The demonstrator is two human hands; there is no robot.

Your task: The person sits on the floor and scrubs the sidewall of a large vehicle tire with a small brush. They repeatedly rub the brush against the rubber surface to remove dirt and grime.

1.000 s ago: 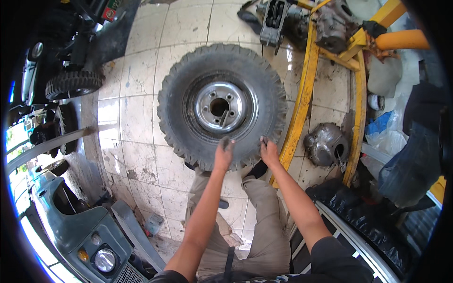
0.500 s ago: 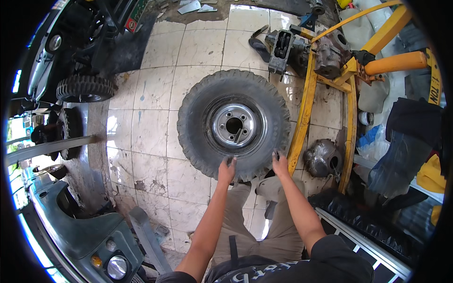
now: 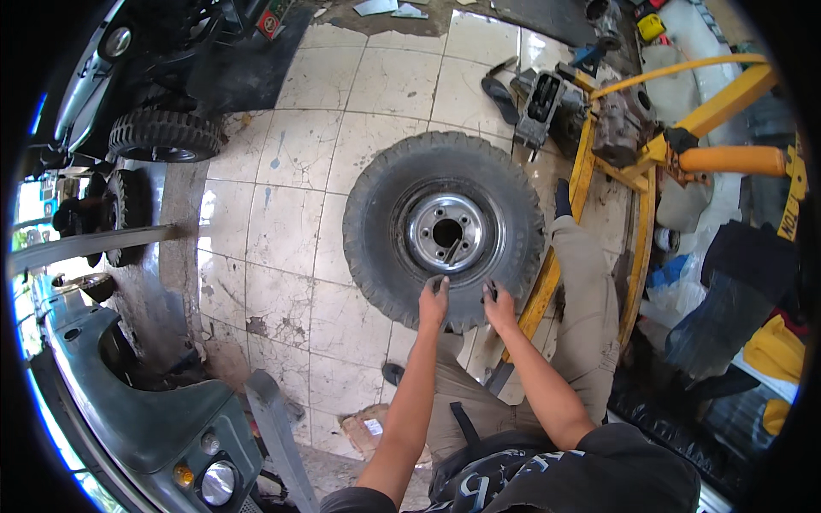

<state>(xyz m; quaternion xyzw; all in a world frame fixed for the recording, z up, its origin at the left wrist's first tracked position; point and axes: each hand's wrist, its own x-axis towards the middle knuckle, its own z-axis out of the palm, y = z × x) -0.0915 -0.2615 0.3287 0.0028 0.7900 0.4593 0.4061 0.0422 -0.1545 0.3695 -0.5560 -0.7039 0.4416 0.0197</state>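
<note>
A large off-road tire [image 3: 376, 231] with knobby tread lies on its side on the tiled floor. In its middle sits a shiny metal wheel rim [image 3: 473, 224] with a round centre hole. A slim dark piece [image 3: 453, 253] rests by the hub's near side. My left hand [image 3: 434, 301] hovers over the near sidewall, thumb and darkened fingertips slightly apart. Close by on the right, my right hand [image 3: 499, 307] is also above the sidewall, its dark fingertips drawn together. Whether something small is in them cannot be made out.
A yellow metal frame [image 3: 584, 175] with a yellow arm stands at right, dark metal machine parts [image 3: 539, 107] by it. One more tire [image 3: 164, 137] and a grey-green vehicle body [image 3: 145, 419] are on the left. Cardboard [image 3: 363, 432] lies near my feet.
My hands have come closer together over the sidewall. My right leg has swung out to the right, beside the yellow frame. The view has shifted, while the tire stays lying flat.
</note>
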